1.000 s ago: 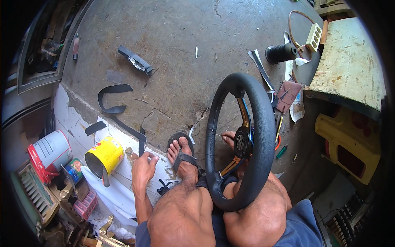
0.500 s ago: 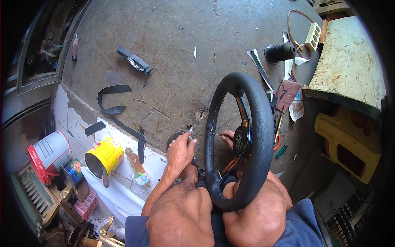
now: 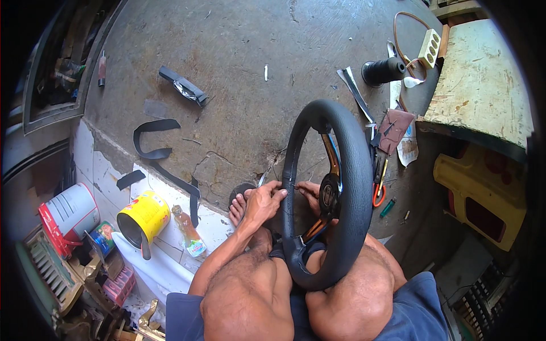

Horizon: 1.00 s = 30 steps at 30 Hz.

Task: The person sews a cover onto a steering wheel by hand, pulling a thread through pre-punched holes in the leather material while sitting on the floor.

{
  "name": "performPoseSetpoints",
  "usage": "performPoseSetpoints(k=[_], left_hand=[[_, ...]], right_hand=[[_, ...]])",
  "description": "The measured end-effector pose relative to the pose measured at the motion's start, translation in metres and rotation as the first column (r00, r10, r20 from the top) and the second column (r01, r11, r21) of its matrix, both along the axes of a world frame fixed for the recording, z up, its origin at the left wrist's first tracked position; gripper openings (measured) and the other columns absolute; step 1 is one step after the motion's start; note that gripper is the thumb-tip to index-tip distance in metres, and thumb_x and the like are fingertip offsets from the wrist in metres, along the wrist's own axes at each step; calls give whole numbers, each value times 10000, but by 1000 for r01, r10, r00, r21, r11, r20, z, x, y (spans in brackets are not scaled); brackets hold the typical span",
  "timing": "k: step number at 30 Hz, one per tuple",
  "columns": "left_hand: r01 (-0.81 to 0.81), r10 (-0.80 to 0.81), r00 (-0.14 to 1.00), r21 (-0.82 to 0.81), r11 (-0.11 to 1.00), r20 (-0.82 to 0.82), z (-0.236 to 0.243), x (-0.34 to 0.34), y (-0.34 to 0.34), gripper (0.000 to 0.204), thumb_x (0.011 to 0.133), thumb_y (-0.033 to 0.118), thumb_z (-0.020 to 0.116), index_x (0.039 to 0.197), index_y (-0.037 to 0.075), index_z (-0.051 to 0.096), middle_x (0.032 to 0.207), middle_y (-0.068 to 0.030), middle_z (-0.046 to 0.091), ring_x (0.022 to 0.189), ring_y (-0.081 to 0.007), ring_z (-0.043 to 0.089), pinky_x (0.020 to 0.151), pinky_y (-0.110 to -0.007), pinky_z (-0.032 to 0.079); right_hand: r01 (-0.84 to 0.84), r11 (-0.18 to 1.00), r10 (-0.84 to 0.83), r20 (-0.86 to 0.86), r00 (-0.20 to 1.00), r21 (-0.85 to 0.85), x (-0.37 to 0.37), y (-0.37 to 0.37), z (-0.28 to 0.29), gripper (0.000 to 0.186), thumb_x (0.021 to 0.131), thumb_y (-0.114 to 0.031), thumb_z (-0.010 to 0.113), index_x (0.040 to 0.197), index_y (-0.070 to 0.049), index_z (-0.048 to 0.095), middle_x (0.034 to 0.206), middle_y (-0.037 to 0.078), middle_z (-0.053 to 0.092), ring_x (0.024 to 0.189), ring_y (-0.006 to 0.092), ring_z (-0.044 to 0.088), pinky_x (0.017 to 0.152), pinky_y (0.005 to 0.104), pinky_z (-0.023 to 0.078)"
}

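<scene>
Head view: the black-covered steering wheel (image 3: 358, 187) stands on edge at the person's knees, at 4 o'clock of the picture's centre. Bearings below are taken from it.

The left hand (image 3: 263, 203) is at the outer side of its rim, at 9 o'clock, thumb and fingertips drawn together; what they pinch cannot be told. The right hand (image 3: 310, 195) is inside the ring, fingers bent behind the spokes; its grip likewise cannot be determined.

Containers: a yellow tin (image 3: 149, 210) is tilted at 9 o'clock; its mouth is dark, contents unreadable, and a handle-like piece (image 3: 145, 250) projects over its rim. Just beside it, nearer the wheel, is an amber-toned bottle (image 3: 185, 221); whether the colour belongs to glass or contents cannot be told. Farther out at 9 o'clock is a white-and-red bucket (image 3: 69, 216), inside hidden. A pink box (image 3: 118, 284) lies at 8 o'clock, contents not visible.

At 1 o'clock, a black thread spool (image 3: 381, 72) rests on the floor (image 3: 244, 40). Orange-handled scissors (image 3: 379, 196) lie at 3 o'clock.
</scene>
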State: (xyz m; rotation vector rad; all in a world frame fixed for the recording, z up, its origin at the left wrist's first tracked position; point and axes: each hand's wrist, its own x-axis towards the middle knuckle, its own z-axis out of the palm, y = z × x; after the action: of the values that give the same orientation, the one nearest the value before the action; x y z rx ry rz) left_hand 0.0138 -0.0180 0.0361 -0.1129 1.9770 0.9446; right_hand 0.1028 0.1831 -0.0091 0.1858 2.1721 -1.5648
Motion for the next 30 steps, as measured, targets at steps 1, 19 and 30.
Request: performPoseSetpoints(k=[1,19,30], left_hand=[[5,-5,1000,-5,1000,-12,-1,0,-1,366,925,271,675,1181,9,678,856,-171,737,791,-290,720,735,-381,533],[23,-22,996,12,1000,-85,-2,-4,0,335,899,259,711,1112,0,694,787,-154,716,691,-233,693,654,-355,516],[-35,37,998,35,999,-50,-9,4,-3,371,904,275,710,1153,1,691,806,-137,726,680,-195,671,650,-333,516]], right_hand=[[66,991,-65,12,998,-113,1,-1,-1,260,1012,-130,582,1238,-12,637,1084,122,678,998,189,646,860,312,514],[275,950,-218,319,922,-146,-11,-7,-8,275,961,-253,701,1097,-14,718,975,67,690,889,125,639,783,284,514],[532,812,-350,529,773,-241,1,-10,-6,179,940,-227,728,903,-64,665,811,1,619,660,74,559,567,227,447]])
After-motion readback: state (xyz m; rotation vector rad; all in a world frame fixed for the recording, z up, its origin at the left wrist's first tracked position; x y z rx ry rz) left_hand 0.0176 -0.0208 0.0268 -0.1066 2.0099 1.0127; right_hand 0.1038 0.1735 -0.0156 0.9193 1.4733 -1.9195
